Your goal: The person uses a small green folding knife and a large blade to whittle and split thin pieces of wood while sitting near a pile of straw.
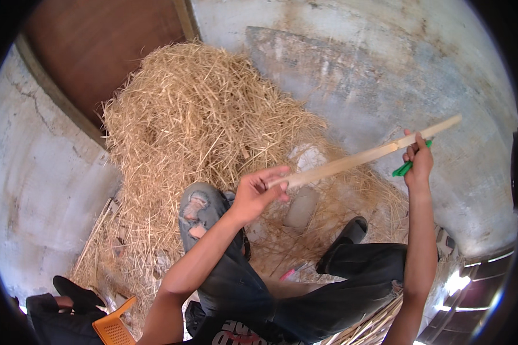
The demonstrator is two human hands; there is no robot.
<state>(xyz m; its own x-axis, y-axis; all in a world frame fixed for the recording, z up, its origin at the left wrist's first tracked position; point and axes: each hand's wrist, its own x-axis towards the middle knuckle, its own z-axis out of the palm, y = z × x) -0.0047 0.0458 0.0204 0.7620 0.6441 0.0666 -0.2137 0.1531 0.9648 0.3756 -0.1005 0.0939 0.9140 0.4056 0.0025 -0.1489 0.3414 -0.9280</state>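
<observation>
A long, pale split-bamboo strip [351, 162] slants across in front of me, its right end raised. My left hand [254, 195] is loosely around the strip's near left end, with thumb and fingers on either side. My right hand [419, 164] grips the strip toward its far right end. A bright green thing [404, 169] is also in the right hand, sticking out on both sides of the fingers; its kind is not clear. The strip is held above the floor, over my bent legs [224, 253].
A large straw heap [207, 109] rises ahead against a brown door panel [109, 52] and a stained wall [374, 75]. Below lie a flat block [302, 207] and a pink-handled tool [289, 273]. An orange plastic seat [116, 323] and thin sticks [371, 329] are near me.
</observation>
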